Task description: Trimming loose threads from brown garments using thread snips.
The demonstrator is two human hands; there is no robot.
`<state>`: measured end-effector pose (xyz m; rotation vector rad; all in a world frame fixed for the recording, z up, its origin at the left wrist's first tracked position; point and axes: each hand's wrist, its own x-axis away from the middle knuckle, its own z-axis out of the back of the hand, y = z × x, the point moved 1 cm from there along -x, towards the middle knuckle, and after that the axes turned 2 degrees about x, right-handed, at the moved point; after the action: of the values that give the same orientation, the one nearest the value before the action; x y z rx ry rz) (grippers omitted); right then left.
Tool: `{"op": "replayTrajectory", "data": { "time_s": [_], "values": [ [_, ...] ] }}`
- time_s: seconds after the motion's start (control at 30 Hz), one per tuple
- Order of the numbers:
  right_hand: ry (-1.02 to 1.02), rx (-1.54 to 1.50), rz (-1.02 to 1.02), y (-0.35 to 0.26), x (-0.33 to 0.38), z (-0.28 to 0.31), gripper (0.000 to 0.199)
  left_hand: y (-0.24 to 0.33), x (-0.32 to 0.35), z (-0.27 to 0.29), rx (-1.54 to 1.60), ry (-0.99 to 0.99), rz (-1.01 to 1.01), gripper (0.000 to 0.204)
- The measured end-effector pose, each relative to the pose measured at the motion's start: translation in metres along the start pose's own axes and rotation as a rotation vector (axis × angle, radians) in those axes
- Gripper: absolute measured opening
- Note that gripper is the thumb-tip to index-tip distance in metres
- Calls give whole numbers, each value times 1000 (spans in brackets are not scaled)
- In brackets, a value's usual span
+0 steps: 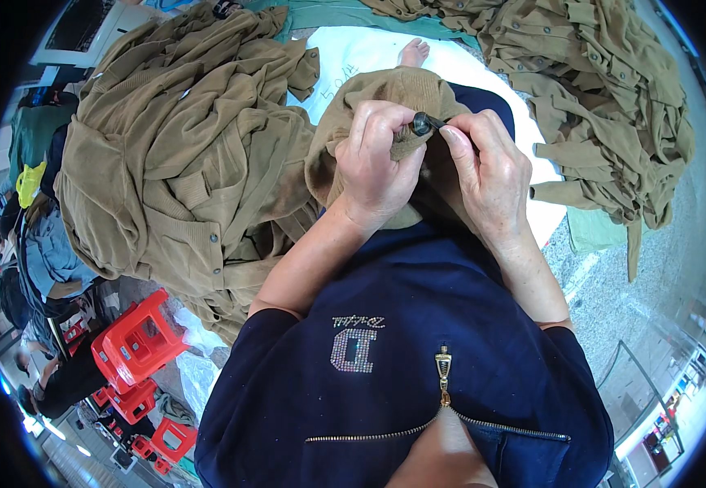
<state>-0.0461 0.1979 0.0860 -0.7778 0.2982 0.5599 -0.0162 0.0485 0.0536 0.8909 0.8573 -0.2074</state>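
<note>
Khaki ribbed knit garment [385, 89] lay bunched at upper centre; I saw the left hand [377, 159] gripping its fold, right hand [487, 175] pinching a small dark tool [423, 124] lying crosswise between them.

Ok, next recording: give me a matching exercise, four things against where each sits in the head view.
Things:
1. small dark tool
2. red plastic stools
3. big heap of khaki knit garments
4. second khaki garment pile

Places:
A. upper right
B. lower left
C. between the left hand and right hand
D. left of the hands

Pairs: 1-C, 2-B, 3-D, 4-A
</note>
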Motion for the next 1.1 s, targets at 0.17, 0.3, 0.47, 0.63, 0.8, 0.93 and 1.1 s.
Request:
{"op": "replayTrajectory", "data": {
  "time_s": [0.17,0.3,0.47,0.63,0.8,0.93,1.1],
  "values": [
    [14,22,64,0,0,-2,16,0,0,1,-39,12,-26,42],
    [-53,-237,8,8,2,-4,15,2,0,1,3,-5,24,40],
    [-92,-738,-229,9,2,-6,15,-1,4,0,23,-17,47,38],
    [-116,-442,-174,7,-7,6,12,-3,9,-2,-57,-19,-81,36],
    [-313,-450,-353,9,-10,5,15,-4,9,0,-55,-23,-66,34],
    [-141,-137,-119,5,-8,8,17,-3,4,2,82,-42,168,34],
    [-148,84,23,3,-4,11,17,-5,5,2,60,-50,93,38]
  ]
}}
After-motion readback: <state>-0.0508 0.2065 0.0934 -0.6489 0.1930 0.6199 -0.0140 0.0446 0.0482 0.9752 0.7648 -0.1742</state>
